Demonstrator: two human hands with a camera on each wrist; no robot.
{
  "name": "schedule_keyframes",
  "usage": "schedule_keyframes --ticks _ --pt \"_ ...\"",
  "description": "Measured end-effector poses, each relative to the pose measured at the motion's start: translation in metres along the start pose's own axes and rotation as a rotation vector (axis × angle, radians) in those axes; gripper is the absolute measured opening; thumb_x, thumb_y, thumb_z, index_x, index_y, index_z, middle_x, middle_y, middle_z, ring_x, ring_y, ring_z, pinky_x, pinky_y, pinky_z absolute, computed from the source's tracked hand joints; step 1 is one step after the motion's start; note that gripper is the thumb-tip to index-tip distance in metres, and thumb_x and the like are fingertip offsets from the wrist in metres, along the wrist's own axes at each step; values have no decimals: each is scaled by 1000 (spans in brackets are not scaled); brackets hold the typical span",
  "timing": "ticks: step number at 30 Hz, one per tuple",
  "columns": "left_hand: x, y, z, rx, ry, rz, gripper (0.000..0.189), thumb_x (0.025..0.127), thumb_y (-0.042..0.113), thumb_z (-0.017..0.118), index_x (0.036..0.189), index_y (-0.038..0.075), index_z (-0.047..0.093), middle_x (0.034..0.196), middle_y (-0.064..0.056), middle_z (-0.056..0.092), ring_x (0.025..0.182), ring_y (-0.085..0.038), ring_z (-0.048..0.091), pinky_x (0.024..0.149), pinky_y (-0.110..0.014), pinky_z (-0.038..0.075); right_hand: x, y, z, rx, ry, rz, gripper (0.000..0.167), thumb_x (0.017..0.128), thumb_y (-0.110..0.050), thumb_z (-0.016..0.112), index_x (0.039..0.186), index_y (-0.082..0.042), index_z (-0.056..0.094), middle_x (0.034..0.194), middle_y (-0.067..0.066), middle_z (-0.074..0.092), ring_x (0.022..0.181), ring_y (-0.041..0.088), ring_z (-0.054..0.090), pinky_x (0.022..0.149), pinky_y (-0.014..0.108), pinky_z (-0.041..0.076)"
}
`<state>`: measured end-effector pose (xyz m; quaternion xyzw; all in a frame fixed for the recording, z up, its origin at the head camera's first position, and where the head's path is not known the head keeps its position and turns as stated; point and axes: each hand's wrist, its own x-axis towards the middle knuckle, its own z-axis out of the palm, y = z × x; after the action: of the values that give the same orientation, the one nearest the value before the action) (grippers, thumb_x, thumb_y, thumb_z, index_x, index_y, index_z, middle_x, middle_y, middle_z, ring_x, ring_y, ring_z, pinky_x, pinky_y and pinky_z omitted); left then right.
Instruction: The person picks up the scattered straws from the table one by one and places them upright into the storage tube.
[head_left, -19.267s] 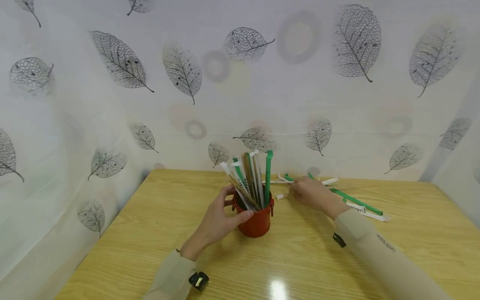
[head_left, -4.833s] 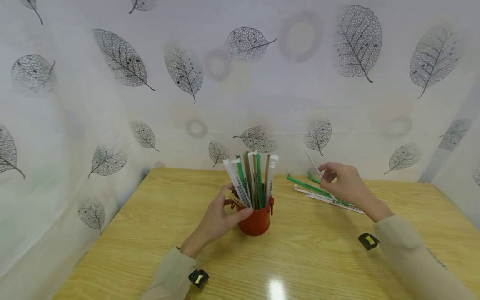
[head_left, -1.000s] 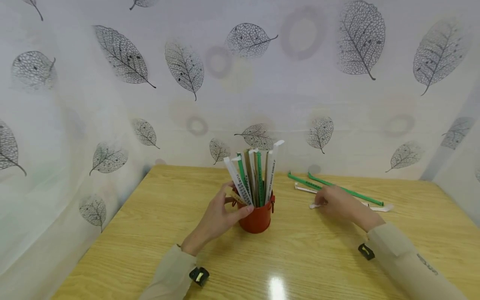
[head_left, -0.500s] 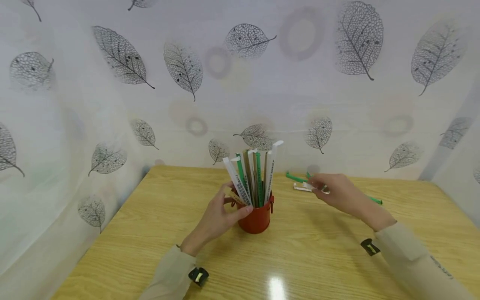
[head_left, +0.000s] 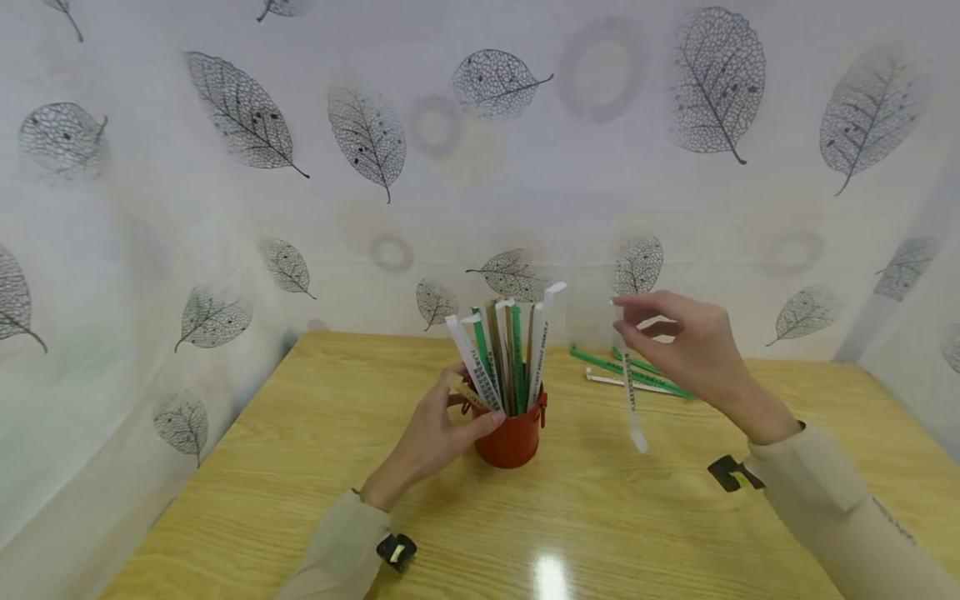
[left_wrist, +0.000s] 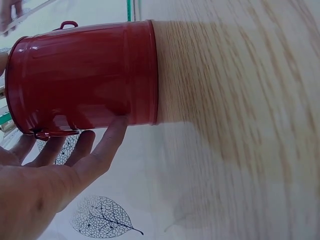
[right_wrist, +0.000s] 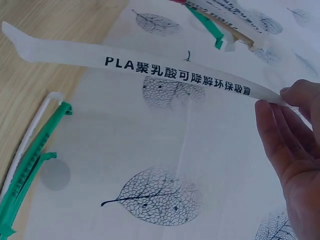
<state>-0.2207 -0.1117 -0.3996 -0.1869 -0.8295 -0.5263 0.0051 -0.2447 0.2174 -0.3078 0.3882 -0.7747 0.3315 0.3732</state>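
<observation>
My left hand (head_left: 431, 446) grips a small red metal bucket (head_left: 507, 443) near its rim, thumb in front and fingers round the left side. The bucket stands upright on the table, packed with paper-wrapped straws (head_left: 517, 358) in white, green and brown. To the right, above the table, my right hand (head_left: 693, 346) pinches one end of a white wrapped straw (head_left: 631, 392) between thumb and fingertips. That straw hangs down, its lower end bent. In the right wrist view, black print runs along the wrapped straw (right_wrist: 165, 74). The left wrist view shows fingers against the bucket (left_wrist: 85, 80).
Behind the held straw, a few green wrapped straws (head_left: 596, 359) and a white one (head_left: 603, 377) lie on the wooden table (head_left: 315, 400). A white leaf-patterned curtain (head_left: 525, 183) hangs along the table's back and left side.
My right hand has picked a white straw off the table and raised it so that it hangs down. Fewer straws lie on the table than 19 seconds ago. My left hand stays on the bucket.
</observation>
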Motion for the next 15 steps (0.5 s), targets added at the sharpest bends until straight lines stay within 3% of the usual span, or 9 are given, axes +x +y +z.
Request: schedule_keyframes --ticks 3,7,11,15 --pt "0 0 1 2 1 0 69 91 34 78 150 25 42 151 -1 53 127 -32 60 104 -50 53 12 -8 -1 33 47 25 43 73 19 78 113 3 74 88 15 76 86 -11 66 71 8 56" --pt "0 1 1 4 6 -5 70 91 34 78 150 24 42 149 -2 54 123 -33 62 100 -49 55 26 -16 0 60 101 51 39 76 18 77 112 4 75 87 16 75 87 -10 67 73 9 57" --pt "0 1 1 -3 5 -5 69 91 33 78 149 25 43 148 -2 55 122 -33 63 98 -48 56 40 -27 1 128 165 109 35 78 18 75 109 3 76 91 3 76 85 -3 70 74 12 58" --pt "0 0 2 -10 4 0 68 91 34 78 149 26 43 148 -2 55 123 -33 62 100 -49 55 53 -40 4 274 234 147 33 79 21 73 109 8 74 94 -8 75 82 5 73 74 19 61"
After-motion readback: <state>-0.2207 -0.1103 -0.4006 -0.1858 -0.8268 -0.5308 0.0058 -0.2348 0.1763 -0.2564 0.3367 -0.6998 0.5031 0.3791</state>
